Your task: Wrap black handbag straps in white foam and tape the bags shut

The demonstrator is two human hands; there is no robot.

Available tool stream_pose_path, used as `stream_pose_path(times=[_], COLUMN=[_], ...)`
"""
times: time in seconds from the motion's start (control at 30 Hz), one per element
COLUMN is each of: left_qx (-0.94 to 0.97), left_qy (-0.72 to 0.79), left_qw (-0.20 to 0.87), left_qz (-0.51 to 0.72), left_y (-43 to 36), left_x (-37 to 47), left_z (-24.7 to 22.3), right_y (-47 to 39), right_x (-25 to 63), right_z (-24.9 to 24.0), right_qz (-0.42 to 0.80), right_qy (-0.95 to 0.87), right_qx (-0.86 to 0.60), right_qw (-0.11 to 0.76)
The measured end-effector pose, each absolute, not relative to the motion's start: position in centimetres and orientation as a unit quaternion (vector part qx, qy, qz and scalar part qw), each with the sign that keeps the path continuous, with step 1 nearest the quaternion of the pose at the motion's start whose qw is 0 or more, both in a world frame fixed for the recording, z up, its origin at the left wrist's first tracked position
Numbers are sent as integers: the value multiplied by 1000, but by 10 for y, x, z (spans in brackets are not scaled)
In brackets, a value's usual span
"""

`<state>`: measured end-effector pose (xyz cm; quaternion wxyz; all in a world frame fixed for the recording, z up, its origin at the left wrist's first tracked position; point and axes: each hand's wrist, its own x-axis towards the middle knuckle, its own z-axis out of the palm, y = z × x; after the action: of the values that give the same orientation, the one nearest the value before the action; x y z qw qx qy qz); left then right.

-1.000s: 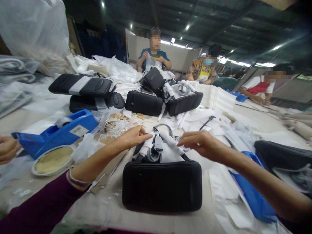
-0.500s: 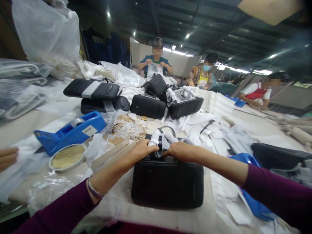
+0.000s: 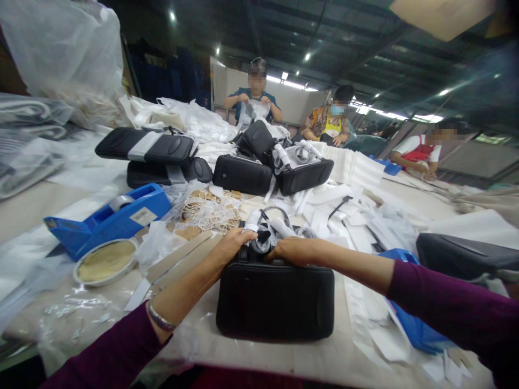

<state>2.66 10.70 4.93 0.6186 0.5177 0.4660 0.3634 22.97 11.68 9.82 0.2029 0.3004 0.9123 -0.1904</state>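
Black bag [image 3: 275,302], one: upright on the table [image 3: 243,354] at near centre, directly before you, broad side toward you; white-wrapped parts [image 3: 253,220] and clear plastic gathered at its top. Your left hand [image 3: 235,244], bare, bracelet at the wrist: at the bag's top left, thumb against the wrapped parts, fingers partly hidden; how tightly they close, you cannot tell from this view. Your right hand [image 3: 292,251], bare: at the bag's top right, fingertips dipped behind the near edge and out of sight; whether they hold anything cannot be told.

Left side: blue tape dispenser [image 3: 109,219], one, with roll; round item with tan centre [image 3: 107,262], one, just near of it. Far of your left hand: heap of strings and tags [image 3: 214,213], loose. Far left: black cases [image 3: 121,143], stacked, white band on the upper. Far centre: further black bags [image 3: 242,175], clustered. Right: blue object [image 3: 421,324], partly under your right sleeve [image 3: 438,302]. Far side: co-workers, three, one in a yellow apron [image 3: 333,127]
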Motion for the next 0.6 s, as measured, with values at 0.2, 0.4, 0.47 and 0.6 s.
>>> stream_pose_path(times=[0.2,0.4,0.47,0.6], left_qx=[497,605,620,618], left_qy=[449,476,491,484], left_qw=[633,551,525,526], left_qz=[388,323,314,328], left_y=[105,106,107,108], left_x=[28,28,28,27], left_z=[49,59,60,59], right_y=[121,119,120,118], right_x=[230,225,221,214], right_z=[89,89,89,90], right_qz=[-217,-246,-241,-257], right_qy=[912,902,904,911], right_qx=[295,300,297,283], right_qw=[185,190,190,152])
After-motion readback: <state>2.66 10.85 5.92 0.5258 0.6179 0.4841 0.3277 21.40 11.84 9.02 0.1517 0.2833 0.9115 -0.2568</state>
